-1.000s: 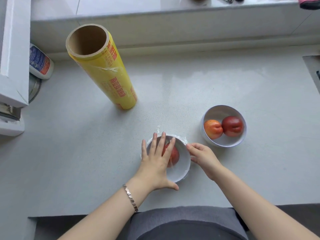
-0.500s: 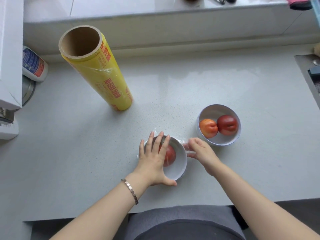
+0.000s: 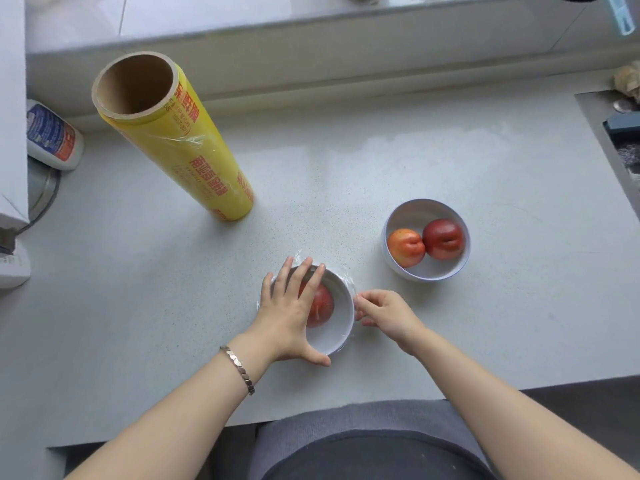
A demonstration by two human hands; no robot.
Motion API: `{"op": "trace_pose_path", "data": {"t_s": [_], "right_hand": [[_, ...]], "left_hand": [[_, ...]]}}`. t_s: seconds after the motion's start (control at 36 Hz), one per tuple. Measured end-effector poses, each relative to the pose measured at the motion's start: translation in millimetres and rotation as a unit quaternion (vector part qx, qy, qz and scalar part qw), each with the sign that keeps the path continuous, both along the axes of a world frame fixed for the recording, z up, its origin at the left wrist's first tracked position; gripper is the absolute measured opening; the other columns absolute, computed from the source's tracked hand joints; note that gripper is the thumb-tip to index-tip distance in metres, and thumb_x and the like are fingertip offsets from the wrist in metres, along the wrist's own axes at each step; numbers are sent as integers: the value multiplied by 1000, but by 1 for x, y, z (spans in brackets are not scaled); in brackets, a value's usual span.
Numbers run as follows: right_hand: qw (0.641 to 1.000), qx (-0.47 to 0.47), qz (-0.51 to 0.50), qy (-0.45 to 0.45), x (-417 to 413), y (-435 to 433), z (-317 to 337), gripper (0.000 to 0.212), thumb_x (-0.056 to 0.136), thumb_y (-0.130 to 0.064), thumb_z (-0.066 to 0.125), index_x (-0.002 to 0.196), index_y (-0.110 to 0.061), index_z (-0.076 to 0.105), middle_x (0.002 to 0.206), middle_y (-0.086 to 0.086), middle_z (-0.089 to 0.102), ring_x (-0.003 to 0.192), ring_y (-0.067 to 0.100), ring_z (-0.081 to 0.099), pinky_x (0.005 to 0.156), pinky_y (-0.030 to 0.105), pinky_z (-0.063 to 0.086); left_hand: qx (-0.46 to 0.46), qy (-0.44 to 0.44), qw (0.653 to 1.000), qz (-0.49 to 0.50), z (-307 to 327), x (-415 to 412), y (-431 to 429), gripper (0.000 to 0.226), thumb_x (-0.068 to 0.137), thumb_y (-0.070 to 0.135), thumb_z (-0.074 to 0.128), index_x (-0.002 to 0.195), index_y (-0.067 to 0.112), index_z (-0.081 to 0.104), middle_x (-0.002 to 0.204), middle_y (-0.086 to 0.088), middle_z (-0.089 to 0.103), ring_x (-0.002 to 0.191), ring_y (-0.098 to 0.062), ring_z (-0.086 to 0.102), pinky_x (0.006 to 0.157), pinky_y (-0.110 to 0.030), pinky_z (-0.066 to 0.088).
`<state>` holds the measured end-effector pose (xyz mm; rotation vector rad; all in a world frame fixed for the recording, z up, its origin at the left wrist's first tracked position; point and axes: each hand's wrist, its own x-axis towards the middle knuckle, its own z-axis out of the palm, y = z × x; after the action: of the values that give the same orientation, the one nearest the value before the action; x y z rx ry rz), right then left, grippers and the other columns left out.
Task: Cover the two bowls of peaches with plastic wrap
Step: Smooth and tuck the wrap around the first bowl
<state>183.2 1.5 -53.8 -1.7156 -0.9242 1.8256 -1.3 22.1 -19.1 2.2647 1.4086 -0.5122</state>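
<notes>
Near bowl (image 3: 334, 336) — small, white, one red peach (image 3: 320, 306) inside; sits directly under the left hand (image 3: 289, 315) and just left of the right hand (image 3: 386, 311). Clear plastic wrap (image 3: 348, 280) lies over the top, its loose edges showing at the rim by the right fingertips and beyond the left fingertips.

Left hand — flat and spread, palm down on the film over the bowl's left half, thumb hooked round the near wall. It presses rather than grips.

Right hand — fingers drawn together at the bowl's right rim, apparently pinching a fold of film; whether the film is actually caught between them cannot be told.

Far bowl (image 3: 398, 261) — beyond and to the right of the right hand, well apart from it. Holds an orange peach (image 3: 405, 247) touching a red peach (image 3: 443, 239). No film on it; judged the half of the task not yet begun.

Wrap roll (image 3: 194, 157) — yellow, standing on end, well beyond the left hand.

Handling, as judged: the film is very light, limp and clingy, prone to bunching and tearing — best taken at its free edge, pulled taut and smoothed down the outer wall. The bowl looks stiff, breakable and apt to slide on the smooth counter (image 3: 450, 161), so one hand should steady it.
</notes>
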Motion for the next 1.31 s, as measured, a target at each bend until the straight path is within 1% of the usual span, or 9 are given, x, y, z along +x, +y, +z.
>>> {"op": "trace_pose_path", "data": {"t_s": [0.22,0.33,0.58,0.69,0.83,1.0,1.14,1.22,1.31], "right_hand": [[999,27,-14,20,-12,2,4,22,96,-12,42,76,-17,48,71,-2,49,61,6,48,65,16,44],[995,50,-47,72,-10,2,5,19,98,-11,39,93,-23,53,75,-2,50,55,1,51,64,13,47],[990,96,-73,69,-14,-5,-1,19,91,-5,51,91,-21,61,76,2,54,57,-5,56,65,13,51],[994,35,-76,66,-15,1,-2,6,90,-12,57,88,-15,62,78,1,58,58,-1,55,62,12,48],[988,-69,-64,119,-10,10,-2,13,90,-19,56,91,-10,65,64,-4,62,52,3,50,57,14,43],[998,-28,20,56,-8,16,1,25,94,-14,49,72,-15,60,62,-3,45,54,6,38,57,14,36],[997,27,71,-15,-16,12,0,33,95,-13,42,62,-18,42,62,-1,34,60,13,31,62,28,28],[997,48,40,-54,-22,8,-4,31,95,-12,37,65,-18,39,65,0,39,68,18,39,69,35,37],[994,57,-38,-81,-23,2,-8,28,97,-14,36,72,-19,45,80,1,53,83,18,52,89,36,44]], "left_hand": [[-4,-8,1000,-2,2,-7,2,142,48,73,72,144,23,-21,155,0,-19,141,-27,-23,113,-48,-8],[-13,-15,1000,-18,3,-9,4,141,49,72,73,146,24,-17,155,0,-18,141,-26,-23,114,-47,-6],[-17,-18,999,-32,4,-12,6,138,50,69,74,146,25,-15,155,-1,-18,141,-26,-23,115,-48,-3],[-19,-13,999,-31,3,-12,6,139,50,70,74,146,25,-16,155,-1,-19,141,-26,-24,115,-48,-3],[-14,-12,999,-36,3,-13,6,139,50,70,74,146,26,-16,155,-1,-19,141,-25,-24,115,-47,-4],[-8,-23,999,-44,0,-16,6,135,48,70,74,132,35,-25,156,-1,-16,141,-25,-23,113,-45,-4],[-2,-16,999,-50,0,-19,6,136,47,71,73,132,34,-27,156,0,-16,141,-25,-22,113,-43,-3],[-3,-26,999,-46,1,-19,6,135,47,70,75,131,36,-25,156,-1,-14,142,-25,-20,114,-44,-2],[-7,-25,999,-42,2,-18,6,135,47,70,74,132,36,-26,156,0,-14,142,-25,-20,114,-44,-2]]}}
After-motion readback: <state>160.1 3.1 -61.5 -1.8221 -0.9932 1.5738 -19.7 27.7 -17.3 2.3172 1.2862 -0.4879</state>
